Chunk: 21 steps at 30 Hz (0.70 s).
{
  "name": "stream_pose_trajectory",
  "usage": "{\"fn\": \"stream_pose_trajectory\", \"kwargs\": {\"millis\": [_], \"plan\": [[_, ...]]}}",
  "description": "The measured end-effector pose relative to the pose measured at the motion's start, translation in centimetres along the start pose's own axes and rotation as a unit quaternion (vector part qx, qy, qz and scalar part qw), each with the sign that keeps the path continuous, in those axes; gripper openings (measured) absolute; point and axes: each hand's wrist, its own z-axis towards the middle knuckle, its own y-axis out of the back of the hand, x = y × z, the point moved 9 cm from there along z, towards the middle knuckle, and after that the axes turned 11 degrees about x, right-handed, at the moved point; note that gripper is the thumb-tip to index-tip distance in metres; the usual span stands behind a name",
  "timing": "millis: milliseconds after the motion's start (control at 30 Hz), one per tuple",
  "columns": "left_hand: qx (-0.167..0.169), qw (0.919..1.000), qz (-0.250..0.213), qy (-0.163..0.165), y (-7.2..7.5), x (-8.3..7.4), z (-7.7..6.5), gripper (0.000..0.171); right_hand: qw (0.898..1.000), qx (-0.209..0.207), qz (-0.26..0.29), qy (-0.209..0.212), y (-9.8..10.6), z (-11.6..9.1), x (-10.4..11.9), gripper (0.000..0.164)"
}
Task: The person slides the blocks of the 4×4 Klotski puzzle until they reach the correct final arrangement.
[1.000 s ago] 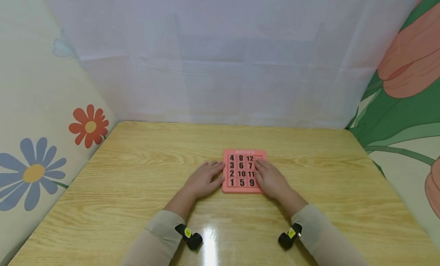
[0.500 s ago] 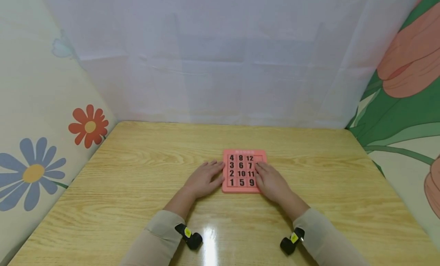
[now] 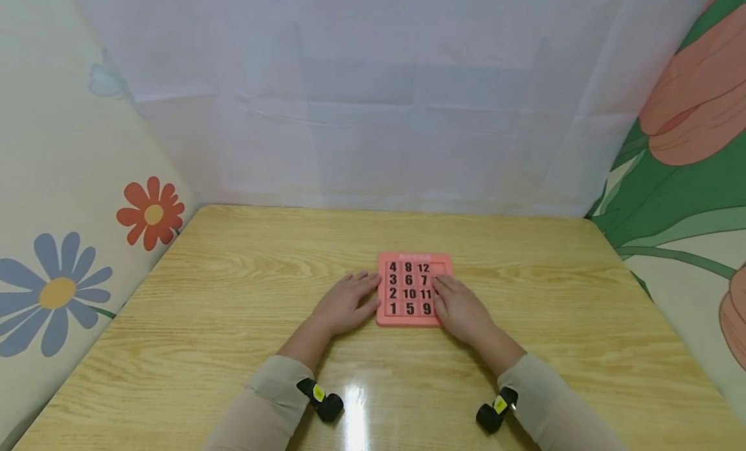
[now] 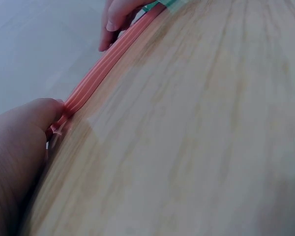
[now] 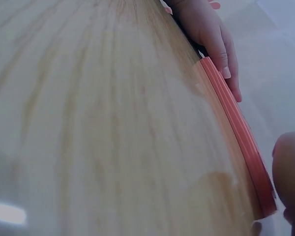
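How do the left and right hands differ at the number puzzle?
The left hand is at the left edge of the puzzle; the right hand reaches over its right edge. The left hand leaves the number grid uncovered; the right hand hides part of its right side. Both have beige sleeves.

Left grip, right grip palm-down
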Motion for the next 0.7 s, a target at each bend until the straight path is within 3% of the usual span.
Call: {"fn": "stream_pose_trajectory", "kwargs": {"millis": [300,700], "plan": [[0.004,1.0,-0.003,0.002,0.2,-0.2,-0.1,0.058,0.999,-0.034,0.006,0.018,0.7,1.2,0.9,0.048],[0.007,1.0,-0.003,0.004,0.1,-0.1,-0.2,0.059,1.0,0.009,0.016,0.011,0.2,3.3,2.3,0.05]]}}
